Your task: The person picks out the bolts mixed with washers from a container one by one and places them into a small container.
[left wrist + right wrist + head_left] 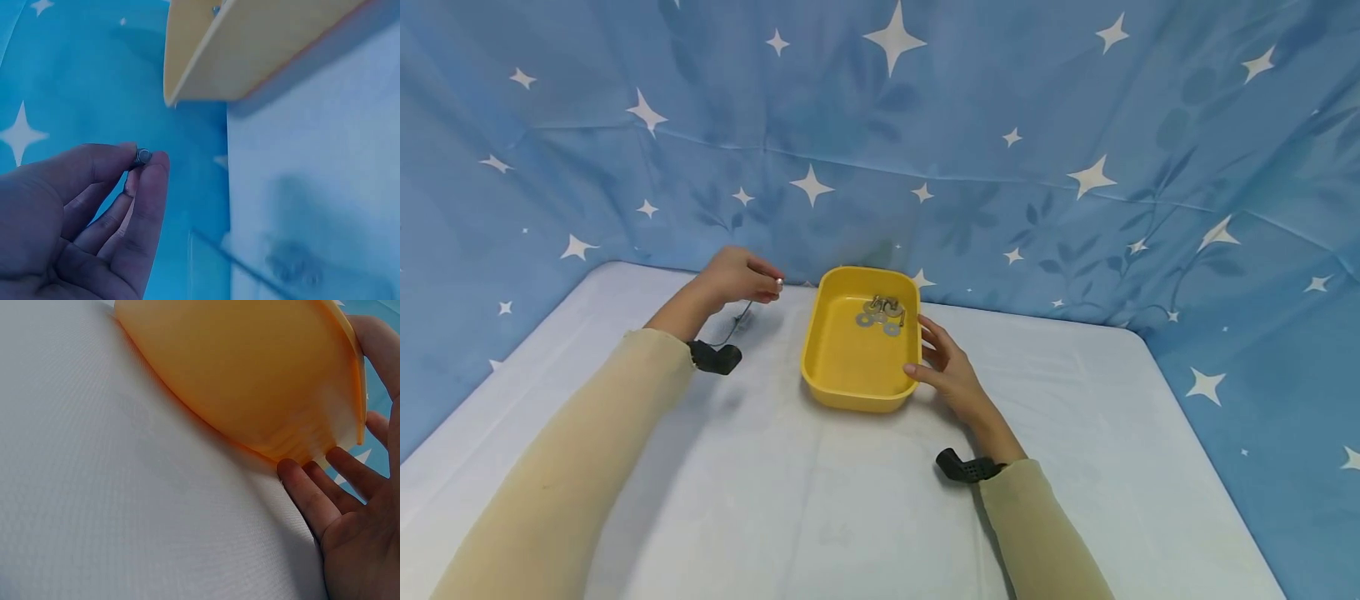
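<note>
While left hand [737,277] pinches bolt [142,155], right hand [946,367] steadies yellow tray [835,367] — washers [880,315] inside

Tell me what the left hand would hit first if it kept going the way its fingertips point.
Probably the yellow tray: the left hand, pinching a small metal piece, points toward its far left rim, though depth is unclear.

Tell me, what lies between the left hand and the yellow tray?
Only bare white tabletop separates left hand from yellow tray, per the head view.
</note>
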The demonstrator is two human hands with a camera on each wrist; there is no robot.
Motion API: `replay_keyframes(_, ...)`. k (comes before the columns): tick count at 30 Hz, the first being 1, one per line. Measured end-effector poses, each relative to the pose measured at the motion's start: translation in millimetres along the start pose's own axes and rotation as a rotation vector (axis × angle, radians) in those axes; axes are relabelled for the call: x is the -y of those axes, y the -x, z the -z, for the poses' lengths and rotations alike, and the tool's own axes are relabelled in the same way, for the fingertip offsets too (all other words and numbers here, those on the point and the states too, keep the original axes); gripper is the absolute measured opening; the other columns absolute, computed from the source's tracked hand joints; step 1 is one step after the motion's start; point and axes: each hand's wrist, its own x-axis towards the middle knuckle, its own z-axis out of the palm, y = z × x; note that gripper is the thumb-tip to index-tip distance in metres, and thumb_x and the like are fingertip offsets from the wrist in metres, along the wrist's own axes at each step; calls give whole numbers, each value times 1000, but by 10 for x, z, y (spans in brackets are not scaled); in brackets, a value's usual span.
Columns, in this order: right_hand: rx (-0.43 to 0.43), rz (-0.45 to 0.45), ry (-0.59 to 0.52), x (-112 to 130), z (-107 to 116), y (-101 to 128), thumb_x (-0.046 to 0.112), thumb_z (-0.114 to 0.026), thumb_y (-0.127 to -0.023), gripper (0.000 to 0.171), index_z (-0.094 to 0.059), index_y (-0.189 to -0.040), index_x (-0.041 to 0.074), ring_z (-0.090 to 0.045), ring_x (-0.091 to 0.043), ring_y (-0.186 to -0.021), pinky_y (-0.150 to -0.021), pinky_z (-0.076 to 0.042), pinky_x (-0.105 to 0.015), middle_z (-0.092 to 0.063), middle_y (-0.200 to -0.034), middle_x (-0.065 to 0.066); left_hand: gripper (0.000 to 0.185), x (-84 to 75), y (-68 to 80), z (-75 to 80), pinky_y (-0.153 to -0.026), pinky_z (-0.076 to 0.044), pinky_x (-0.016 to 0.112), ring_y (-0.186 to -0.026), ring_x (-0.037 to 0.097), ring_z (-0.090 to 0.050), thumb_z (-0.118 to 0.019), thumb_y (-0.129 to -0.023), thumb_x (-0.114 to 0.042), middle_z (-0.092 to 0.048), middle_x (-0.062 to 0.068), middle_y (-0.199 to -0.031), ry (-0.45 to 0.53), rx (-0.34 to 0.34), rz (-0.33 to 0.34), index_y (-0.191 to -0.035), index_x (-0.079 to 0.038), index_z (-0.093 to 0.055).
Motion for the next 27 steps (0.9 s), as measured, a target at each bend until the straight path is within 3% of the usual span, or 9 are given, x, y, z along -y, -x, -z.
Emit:
replay_keyframes(6, -2, 5, -11, 2, 10, -10, 15, -75, -90, 83, -31, -159, 32, -38, -35, -149, -124, -31, -52, -31, -166, -8, 34, 121, 28, 155, -89, -63, 35, -84, 11, -74, -68, -96, -13, -71, 18, -118, -6, -51, 27, -126, 2, -68)
replay_keyframes(12, 7, 6, -20, 16, 26, -8, 14, -74, -90, 83, -31, -159, 33, -37, -35, -150, -125, -31, -52, -31, -166, -8, 34, 267, 11, 257, -91, -62, 38, -75, 5, -70, -65, -97, -10, -71, 16, -112, -17, -71, 36, -127, 7, -66)
replay_keyframes(24, 0, -6, -17, 25, 15, 6, 15, -75, -90, 83, -32, -158, 34, -39, -33, -149, -124, -32, -51, -33, -165, -6, 32, 504, -82, 250, -92, -62, 40, -74, 6, -69, -64, -96, -7, -68, 22, -118, -60, -62, 69, -123, 11, -66)
replay_keyframes(27, 3, -3, -15, 20, 13, 16, 14, -74, -91, 82, -32, -158, 34, -39, -34, -149, -124, -32, -51, -33, -165, -6, 32, 534, -115, 243, -90, -62, 40, -73, 6, -69, -64, -96, -8, -70, 19, -113, -88, -61, 88, -122, 10, -67)
